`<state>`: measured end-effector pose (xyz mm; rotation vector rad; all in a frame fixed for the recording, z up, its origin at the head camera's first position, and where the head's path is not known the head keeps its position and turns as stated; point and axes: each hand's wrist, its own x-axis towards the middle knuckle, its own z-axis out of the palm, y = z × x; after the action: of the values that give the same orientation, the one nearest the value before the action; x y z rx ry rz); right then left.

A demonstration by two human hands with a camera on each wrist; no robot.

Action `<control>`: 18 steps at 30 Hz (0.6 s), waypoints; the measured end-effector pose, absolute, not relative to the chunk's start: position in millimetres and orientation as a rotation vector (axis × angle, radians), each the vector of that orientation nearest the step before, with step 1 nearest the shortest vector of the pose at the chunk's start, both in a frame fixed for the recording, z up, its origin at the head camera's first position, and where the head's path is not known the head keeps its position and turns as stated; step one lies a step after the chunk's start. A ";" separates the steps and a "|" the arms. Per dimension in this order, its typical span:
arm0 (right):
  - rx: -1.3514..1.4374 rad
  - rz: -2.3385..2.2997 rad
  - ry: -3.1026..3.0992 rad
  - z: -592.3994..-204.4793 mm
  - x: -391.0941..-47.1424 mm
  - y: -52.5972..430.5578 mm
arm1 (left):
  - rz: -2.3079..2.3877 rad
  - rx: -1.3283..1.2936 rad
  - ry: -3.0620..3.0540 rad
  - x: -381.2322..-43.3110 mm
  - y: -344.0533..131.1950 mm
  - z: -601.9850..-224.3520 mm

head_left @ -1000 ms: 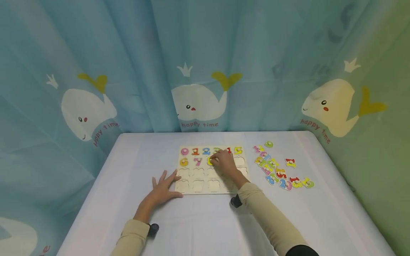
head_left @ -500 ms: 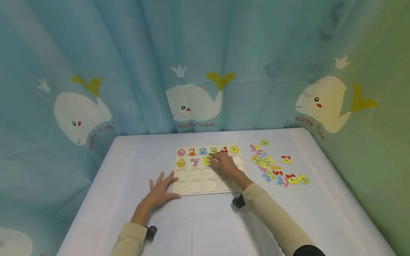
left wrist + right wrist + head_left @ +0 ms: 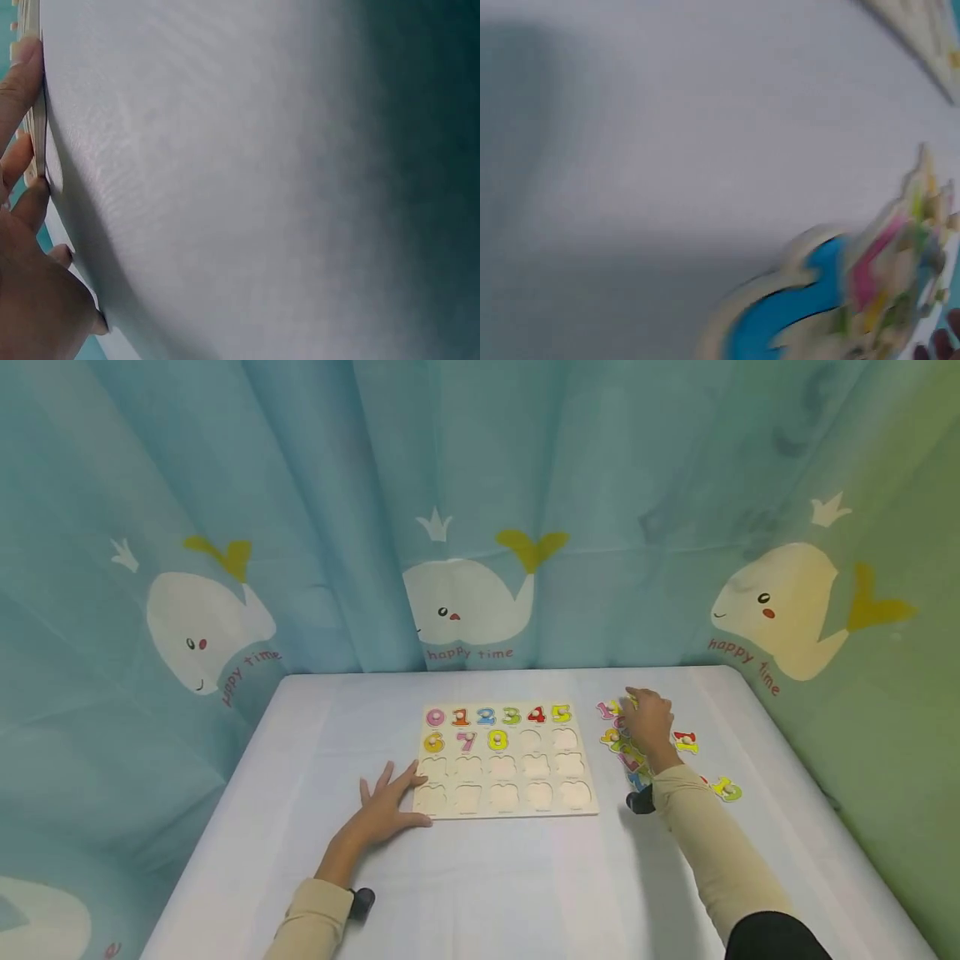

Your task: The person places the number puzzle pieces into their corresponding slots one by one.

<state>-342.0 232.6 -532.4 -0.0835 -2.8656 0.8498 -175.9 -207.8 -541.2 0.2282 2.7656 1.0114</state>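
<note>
A wooden number puzzle board (image 3: 480, 793) lies on the table, with number pieces 0 to 8 in its top two rows and bare recesses after them. My left hand (image 3: 382, 810) rests at the board's left edge, fingers spread; in the left wrist view, fingertips (image 3: 27, 51) touch the board's side. To the right, my right hand (image 3: 649, 720) is over the loose number pieces (image 3: 613, 737), its fingertips at a green piece that they mostly cover. Whether they pinch it cannot be seen. The right wrist view, blurred, shows a blue number piece (image 3: 787, 300) and only a few fingers (image 3: 939, 346).
A red and yellow number piece (image 3: 686, 742) and a yellow and green one (image 3: 727, 789) lie right of my right hand. The white-covered table (image 3: 480, 877) meets a blue whale-print curtain (image 3: 315, 568) at the back.
My right hand has left the yellow 8 in the board's second row and moved right to the loose pieces. The 8 now shows fully. My left hand stays at the board's edge.
</note>
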 end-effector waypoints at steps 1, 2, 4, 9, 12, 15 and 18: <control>-0.072 0.758 -2.946 -533.7 -340.2 236.4 | 1.015 0.229 2.764 -176.2 -206.9 -541.2; -0.061 0.679 -3.018 -534.8 -338.6 239.0 | 1.013 0.228 2.764 -176.6 -206.2 -541.5; -0.024 0.551 -3.105 -536.9 -336.2 240.9 | 1.010 0.234 2.767 -177.8 -205.7 -542.7; -0.019 0.523 -3.150 -535.3 -339.4 243.9 | 1.023 0.231 2.786 -179.1 -206.4 -542.4; -0.017 0.563 -3.189 -535.9 -338.9 249.7 | 1.007 0.209 2.777 -177.9 -206.1 -544.1; -0.002 0.589 -3.214 -539.9 -338.4 253.7 | 0.997 0.200 2.772 -175.7 -206.4 -545.9; 0.004 0.614 -3.210 -541.0 -340.7 253.9 | 1.004 0.204 2.782 -175.0 -206.7 -544.7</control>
<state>-340.7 253.9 -541.0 0.0040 -3.2099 0.6142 -175.0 -206.7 -544.7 0.2037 2.7822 1.0040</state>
